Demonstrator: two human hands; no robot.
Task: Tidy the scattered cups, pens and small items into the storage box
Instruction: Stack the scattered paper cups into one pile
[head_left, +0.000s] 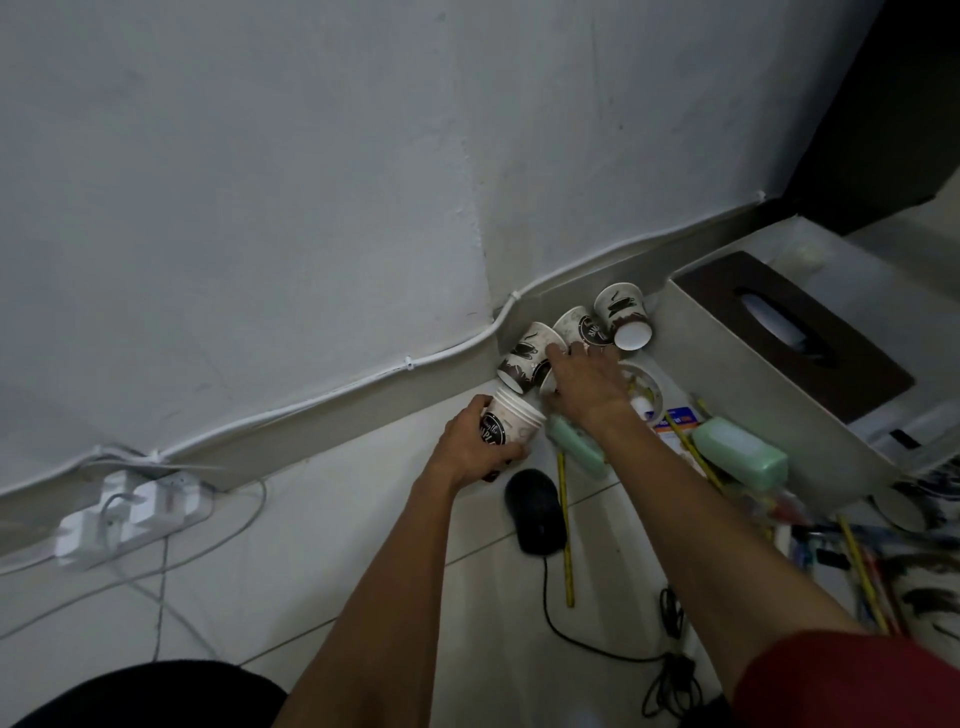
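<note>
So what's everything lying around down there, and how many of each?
paper cups: at least four, white with dark print, three lying by the wall, one held
green blocks: two, pale green, floor near the box
pencils: at least three, yellow, on the floor
mouse: one, black, floor below the cups
box: one, grey with brown slotted top, right
power strip: one, white, left by the wall
left grip: one, bare hand, around a cup
right grip: one, bare hand, among the cups, hold hidden

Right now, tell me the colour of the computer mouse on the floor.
The mouse is black; head view.
</note>
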